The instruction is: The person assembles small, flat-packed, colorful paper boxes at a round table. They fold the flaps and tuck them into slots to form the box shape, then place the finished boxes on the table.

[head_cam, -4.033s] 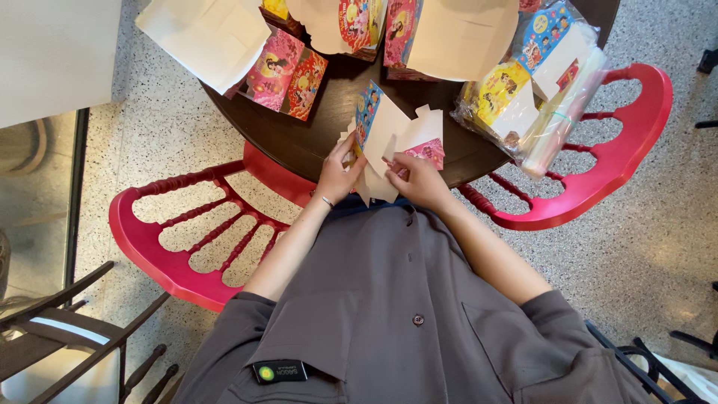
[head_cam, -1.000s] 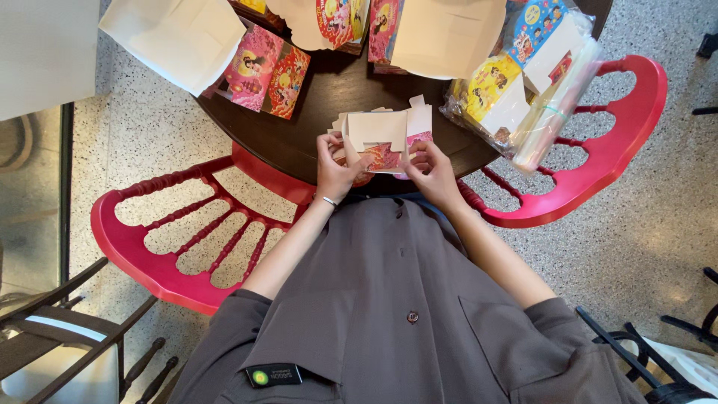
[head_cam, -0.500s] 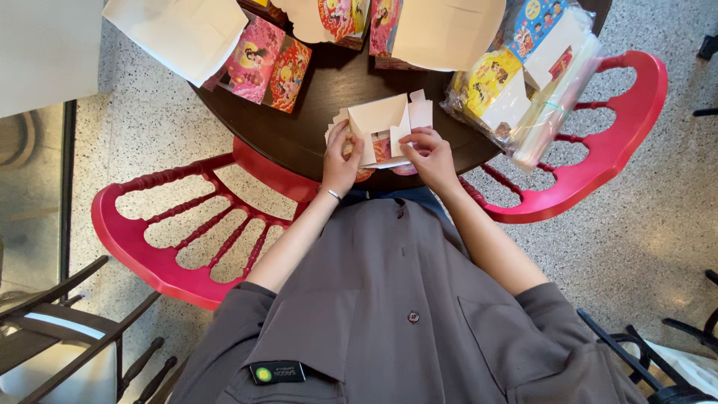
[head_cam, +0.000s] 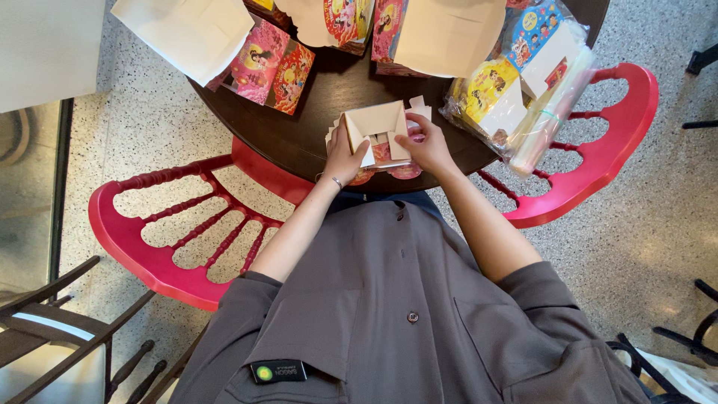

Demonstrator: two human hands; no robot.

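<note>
Half-folded cream cardboard box [head_cam: 378, 127], colourful print beneath, gripped by left hand [head_cam: 344, 158], right hand [head_cam: 428, 147]

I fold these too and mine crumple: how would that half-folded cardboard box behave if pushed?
The cardboard box, gripped by the left hand and right hand, looks thin and hollow, so it is probably light and would slide easily. Its open flaps would likely bend.

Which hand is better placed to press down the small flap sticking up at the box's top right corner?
Right. The right hand grips the cardboard box on the flap's side, fingers close below it; the left hand steadies the opposite side.
</note>
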